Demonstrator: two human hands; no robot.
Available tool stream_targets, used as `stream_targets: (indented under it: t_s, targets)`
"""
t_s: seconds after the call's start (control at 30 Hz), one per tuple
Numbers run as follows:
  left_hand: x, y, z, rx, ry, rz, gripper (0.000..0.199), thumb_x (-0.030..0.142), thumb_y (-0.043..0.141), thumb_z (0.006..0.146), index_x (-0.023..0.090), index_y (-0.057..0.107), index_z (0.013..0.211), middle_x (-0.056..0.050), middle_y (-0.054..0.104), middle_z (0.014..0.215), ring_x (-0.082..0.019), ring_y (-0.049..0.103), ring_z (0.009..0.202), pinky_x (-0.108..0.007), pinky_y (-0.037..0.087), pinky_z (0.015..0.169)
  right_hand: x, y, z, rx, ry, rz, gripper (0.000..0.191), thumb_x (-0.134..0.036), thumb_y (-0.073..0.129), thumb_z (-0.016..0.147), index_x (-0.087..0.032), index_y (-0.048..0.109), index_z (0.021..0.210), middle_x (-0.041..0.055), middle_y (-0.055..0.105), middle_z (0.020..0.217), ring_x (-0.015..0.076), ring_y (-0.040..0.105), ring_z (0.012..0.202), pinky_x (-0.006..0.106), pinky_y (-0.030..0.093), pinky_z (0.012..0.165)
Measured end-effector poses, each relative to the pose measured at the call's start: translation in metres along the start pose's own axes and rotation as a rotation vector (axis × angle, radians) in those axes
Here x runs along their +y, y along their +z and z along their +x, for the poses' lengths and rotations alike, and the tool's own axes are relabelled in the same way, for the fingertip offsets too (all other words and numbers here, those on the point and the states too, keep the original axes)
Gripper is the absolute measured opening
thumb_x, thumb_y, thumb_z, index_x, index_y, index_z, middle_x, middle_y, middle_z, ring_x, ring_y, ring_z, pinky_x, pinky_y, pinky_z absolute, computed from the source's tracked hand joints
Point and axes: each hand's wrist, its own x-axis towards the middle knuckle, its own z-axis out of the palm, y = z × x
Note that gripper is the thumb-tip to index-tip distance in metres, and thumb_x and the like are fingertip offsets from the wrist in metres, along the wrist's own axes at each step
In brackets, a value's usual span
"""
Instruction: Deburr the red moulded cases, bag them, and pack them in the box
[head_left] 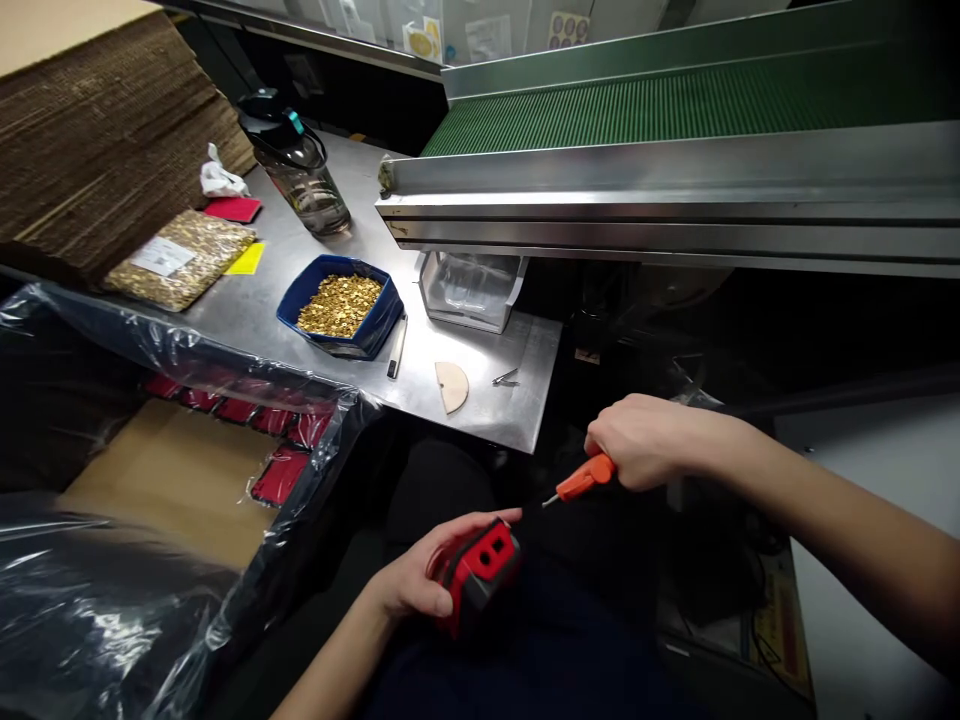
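Note:
Low in the middle of the head view, my left hand (pixel 424 572) is wrapped round a red and black device (pixel 484 565), whose red face with two openings points up and to the right. My right hand (pixel 637 440) grips an orange-handled screwdriver (pixel 585 478). Its thin metal tip points down-left, a short gap away from the device. Behind them on the metal table (pixel 360 385) are a blue tray (pixel 390 315) of small gold-coloured pieces (pixel 339 305), a pale half-round piece (pixel 452 387), a white and black pen-like item (pixel 398 346) and small tweezers-like metal tool (pixel 505 378).
A green conveyor (pixel 600 110) with a metal frame spans the upper right, above a clear plastic bin (pixel 472 290). A bottle (pixel 300 170), a bag of gold pieces (pixel 187 260) and stacked cardboard (pixel 97 130) stand left. Lower left, a plastic-lined box (pixel 172 470) holds red wrapped items (pixel 281 475).

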Motion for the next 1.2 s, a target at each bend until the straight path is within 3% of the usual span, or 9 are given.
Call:
stream_targets:
  t_s: [0.13, 0.3, 0.4, 0.53, 0.67, 0.77, 0.83, 0.97, 1.2]
  targets:
    - [-0.022, 0.002, 0.007, 0.221, 0.132, -0.364, 0.081, 0.066, 0.076, 0.074, 0.022, 0.061, 0.140, -0.018, 0.044, 0.162, -0.046, 0.046, 0.144, -0.065, 0.036, 0.120, 0.000, 0.019, 0.012, -0.033, -0.064, 0.056, 0.009, -0.020, 0.062, 0.067, -0.023, 0.069, 0.071, 0.0031, 0.071, 0.067, 0.0209, 0.065, 0.061, 0.030, 0.031, 0.052]
    - [-0.026, 0.003, 0.011, 0.704, -0.008, -0.443, 0.059, 0.055, 0.057, 0.095, 0.012, 0.062, 0.135, -0.023, 0.062, 0.145, -0.040, 0.068, 0.123, -0.062, 0.045, 0.115, -0.015, 0.040, 0.008, 0.026, 0.060, 0.133, 0.013, -0.019, 0.061, 0.067, -0.024, 0.069, 0.075, 0.0033, 0.074, 0.073, 0.0225, 0.069, 0.066, 0.030, 0.030, 0.052]
    - [-0.021, 0.001, 0.004, 0.733, -0.082, -0.420, 0.060, 0.054, 0.055, 0.096, 0.010, 0.061, 0.136, -0.024, 0.065, 0.141, -0.041, 0.069, 0.120, -0.062, 0.048, 0.112, -0.027, 0.048, 0.005, 0.097, 0.204, 0.115, 0.013, -0.022, 0.061, 0.070, -0.024, 0.070, 0.078, 0.0054, 0.076, 0.078, 0.0260, 0.071, 0.069, 0.032, 0.031, 0.053]
    - [-0.012, -0.006, -0.011, 0.731, -0.110, -0.316, 0.054, 0.051, 0.058, 0.094, 0.011, 0.066, 0.130, -0.022, 0.070, 0.134, -0.040, 0.071, 0.116, -0.061, 0.050, 0.110, -0.032, 0.064, 0.004, 0.088, 0.150, 0.127, 0.009, -0.023, 0.063, 0.072, -0.023, 0.068, 0.079, 0.0053, 0.074, 0.080, 0.0263, 0.071, 0.074, 0.033, 0.034, 0.057]
    - [0.003, -0.011, -0.015, 0.771, -0.091, 0.037, 0.062, 0.053, 0.069, 0.086, 0.015, 0.062, 0.135, -0.018, 0.071, 0.134, -0.038, 0.066, 0.126, -0.053, 0.049, 0.114, 0.010, 0.077, 0.007, 0.370, 0.061, 0.044, 0.022, -0.018, 0.061, 0.082, -0.020, 0.066, 0.104, 0.0097, 0.071, 0.110, 0.0268, 0.066, 0.104, 0.037, 0.042, 0.081]
    - [0.018, -0.004, 0.002, 0.780, -0.133, 0.503, 0.080, 0.054, 0.076, 0.079, 0.018, 0.051, 0.146, -0.015, 0.064, 0.144, -0.037, 0.059, 0.134, -0.050, 0.046, 0.116, 0.063, 0.081, 0.021, 0.578, 0.080, -0.097, 0.030, -0.032, 0.056, 0.095, -0.019, 0.060, 0.122, 0.0160, 0.059, 0.138, 0.0330, 0.052, 0.126, 0.043, 0.036, 0.097]
    - [0.027, 0.005, 0.025, 0.790, -0.144, 0.900, 0.082, 0.051, 0.075, 0.080, 0.019, 0.045, 0.149, -0.014, 0.060, 0.147, -0.035, 0.057, 0.135, -0.050, 0.044, 0.117, 0.096, 0.083, 0.040, 0.585, 0.129, -0.170, 0.038, -0.040, 0.054, 0.098, -0.017, 0.058, 0.127, 0.0201, 0.055, 0.140, 0.0352, 0.052, 0.122, 0.043, 0.036, 0.095]
    - [0.038, 0.025, 0.082, 0.785, -0.130, 1.502, 0.079, 0.045, 0.065, 0.088, 0.018, 0.033, 0.156, -0.016, 0.057, 0.140, -0.034, 0.058, 0.127, -0.049, 0.049, 0.108, 0.141, 0.090, 0.097, 0.523, 0.152, -0.222, 0.039, -0.019, 0.051, 0.096, -0.014, 0.057, 0.134, 0.0206, 0.058, 0.136, 0.0313, 0.056, 0.115, 0.040, 0.038, 0.092]
    - [0.039, 0.023, 0.155, 0.821, -0.197, 1.970, 0.083, 0.048, 0.052, 0.096, 0.005, 0.020, 0.160, -0.019, 0.061, 0.123, -0.033, 0.062, 0.108, -0.042, 0.053, 0.088, 0.173, 0.098, 0.171, 0.481, 0.277, -0.251, 0.037, -0.038, 0.056, 0.102, -0.016, 0.058, 0.131, 0.0093, 0.064, 0.123, 0.0222, 0.063, 0.102, 0.041, 0.052, 0.089]
